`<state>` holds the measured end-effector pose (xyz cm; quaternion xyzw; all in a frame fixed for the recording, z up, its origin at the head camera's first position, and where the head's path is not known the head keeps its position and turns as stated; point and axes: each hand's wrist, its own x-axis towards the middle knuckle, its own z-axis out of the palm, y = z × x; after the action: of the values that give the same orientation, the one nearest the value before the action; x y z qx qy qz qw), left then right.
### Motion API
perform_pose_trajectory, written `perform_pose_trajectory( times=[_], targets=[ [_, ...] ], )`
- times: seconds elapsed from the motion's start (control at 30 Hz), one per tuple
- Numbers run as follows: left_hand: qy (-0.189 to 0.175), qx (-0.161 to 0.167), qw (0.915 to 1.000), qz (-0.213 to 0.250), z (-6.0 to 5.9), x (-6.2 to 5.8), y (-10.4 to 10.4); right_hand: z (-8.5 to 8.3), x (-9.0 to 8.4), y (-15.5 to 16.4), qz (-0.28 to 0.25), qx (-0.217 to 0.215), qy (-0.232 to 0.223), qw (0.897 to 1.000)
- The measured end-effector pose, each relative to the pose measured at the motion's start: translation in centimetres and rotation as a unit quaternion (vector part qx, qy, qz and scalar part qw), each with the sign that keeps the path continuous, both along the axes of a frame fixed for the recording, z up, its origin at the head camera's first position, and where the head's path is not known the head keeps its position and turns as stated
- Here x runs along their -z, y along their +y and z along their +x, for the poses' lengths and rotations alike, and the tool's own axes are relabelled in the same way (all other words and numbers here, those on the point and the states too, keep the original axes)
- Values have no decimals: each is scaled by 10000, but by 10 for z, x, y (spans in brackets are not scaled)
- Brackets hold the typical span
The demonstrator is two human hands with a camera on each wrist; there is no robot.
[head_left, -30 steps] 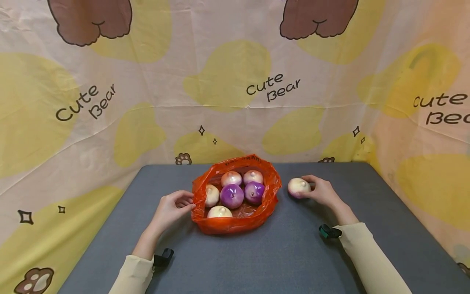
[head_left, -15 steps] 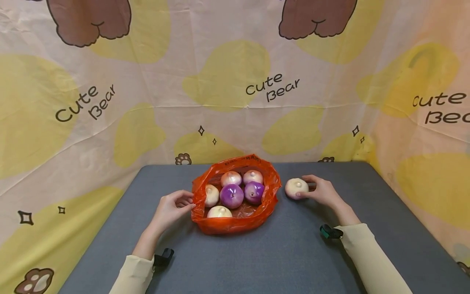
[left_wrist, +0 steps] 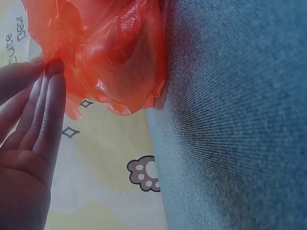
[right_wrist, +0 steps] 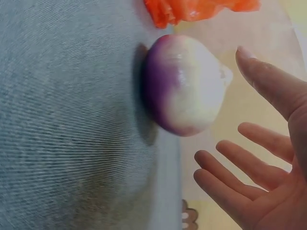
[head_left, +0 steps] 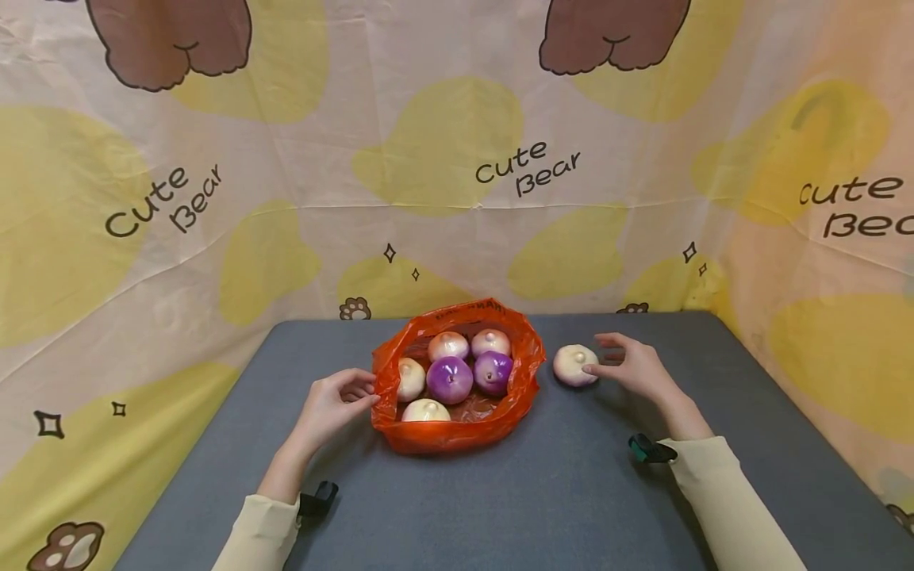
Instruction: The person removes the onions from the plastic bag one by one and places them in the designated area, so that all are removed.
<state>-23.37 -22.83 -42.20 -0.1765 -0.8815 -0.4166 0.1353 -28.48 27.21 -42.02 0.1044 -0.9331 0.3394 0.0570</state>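
An orange plastic bag (head_left: 457, 438) lies open in the middle of the grey table (head_left: 571, 500). It holds several round onions, two of them purple (head_left: 450, 379) and the others pale (head_left: 448, 346). My left hand (head_left: 336, 400) pinches the bag's left rim between thumb and fingers (left_wrist: 53, 81), with the bag (left_wrist: 115, 57) bunched against them. One pale, purple-bottomed onion (head_left: 574, 365) rests on the table just right of the bag. My right hand (head_left: 631, 366) hovers open beside it. In the right wrist view its fingers (right_wrist: 249, 143) are spread and stand apart from the onion (right_wrist: 184, 86).
A bear-print cloth (head_left: 457, 182) hangs behind the table and down both sides. The table's back edge runs just behind the bag. Bare grey tabletop lies in front of the bag and to the far right.
My right hand has let go of the loose onion, opening its fingers and drawing back slightly. The onion now sits a little closer to the bag. The left hand has not moved.
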Motion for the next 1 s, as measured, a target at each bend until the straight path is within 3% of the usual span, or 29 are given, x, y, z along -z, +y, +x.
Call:
perform_pose_trajectory(
  times=[0.4, 1.0],
  targets=[
    [49, 52, 10000, -5, -1, 1, 0, 15, -33, -11, -106, 56, 308, 9995],
    [56, 87, 9999, -14, -1, 2, 0, 20, -68, -60, -355, -598, 607, 9957]
  ],
)
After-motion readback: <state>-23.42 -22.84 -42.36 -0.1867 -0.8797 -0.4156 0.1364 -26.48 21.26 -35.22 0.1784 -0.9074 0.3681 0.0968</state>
